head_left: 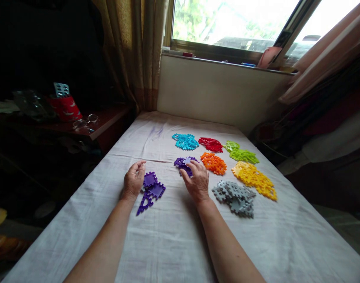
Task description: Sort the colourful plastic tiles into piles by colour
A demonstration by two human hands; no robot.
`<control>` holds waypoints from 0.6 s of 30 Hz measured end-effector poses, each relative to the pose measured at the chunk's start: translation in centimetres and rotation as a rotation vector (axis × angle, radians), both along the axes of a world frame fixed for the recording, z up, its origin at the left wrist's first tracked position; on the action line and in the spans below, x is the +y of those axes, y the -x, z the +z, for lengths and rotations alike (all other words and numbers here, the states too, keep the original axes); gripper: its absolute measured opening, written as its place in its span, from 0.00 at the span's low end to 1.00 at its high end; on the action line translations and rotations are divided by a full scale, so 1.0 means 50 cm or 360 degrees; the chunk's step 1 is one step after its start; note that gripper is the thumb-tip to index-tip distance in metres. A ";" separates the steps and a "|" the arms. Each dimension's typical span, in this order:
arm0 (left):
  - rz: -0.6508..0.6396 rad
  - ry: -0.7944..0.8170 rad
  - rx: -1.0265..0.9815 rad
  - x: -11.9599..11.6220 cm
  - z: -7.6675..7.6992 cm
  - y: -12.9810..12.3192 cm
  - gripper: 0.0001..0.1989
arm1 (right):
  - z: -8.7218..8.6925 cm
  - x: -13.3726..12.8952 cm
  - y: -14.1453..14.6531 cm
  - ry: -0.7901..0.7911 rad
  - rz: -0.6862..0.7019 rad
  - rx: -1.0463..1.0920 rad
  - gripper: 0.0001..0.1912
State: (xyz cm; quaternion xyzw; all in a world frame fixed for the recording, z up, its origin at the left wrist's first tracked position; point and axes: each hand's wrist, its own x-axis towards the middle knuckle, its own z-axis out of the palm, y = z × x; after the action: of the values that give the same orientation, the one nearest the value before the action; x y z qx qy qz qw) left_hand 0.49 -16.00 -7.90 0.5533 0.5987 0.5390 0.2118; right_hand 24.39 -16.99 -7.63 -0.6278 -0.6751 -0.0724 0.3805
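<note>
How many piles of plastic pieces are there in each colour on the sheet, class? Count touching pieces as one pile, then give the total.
Purple: 2, one beside the left hand (left purple pile), one at the right hand (right purple pile)
Blue pile: 1
Red pile: 1
Green pile: 1
Orange pile: 1
Yellow pile: 1
Grey pile: 1
Total: 8

eight toothed-piece piles, one red container
</note>
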 end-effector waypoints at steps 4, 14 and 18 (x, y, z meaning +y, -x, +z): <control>-0.0017 0.0024 -0.0016 -0.004 0.002 -0.005 0.22 | 0.012 -0.059 0.053 0.0178 0.0641 -0.0039 0.14; -0.0024 -0.0050 0.0106 -0.006 0.007 -0.007 0.21 | 0.016 -0.083 0.078 0.0366 0.0702 -0.0120 0.13; -0.0022 -0.0019 0.0130 -0.005 0.006 -0.007 0.21 | 0.011 -0.073 0.046 0.0130 0.0501 -0.0039 0.10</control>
State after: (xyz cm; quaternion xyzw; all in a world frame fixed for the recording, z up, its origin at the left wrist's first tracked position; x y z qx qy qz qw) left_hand 0.82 -16.27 -7.61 0.5802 0.5998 0.5181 0.1875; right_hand 22.08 -20.63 -7.09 -0.5283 -0.7722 0.0080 0.3530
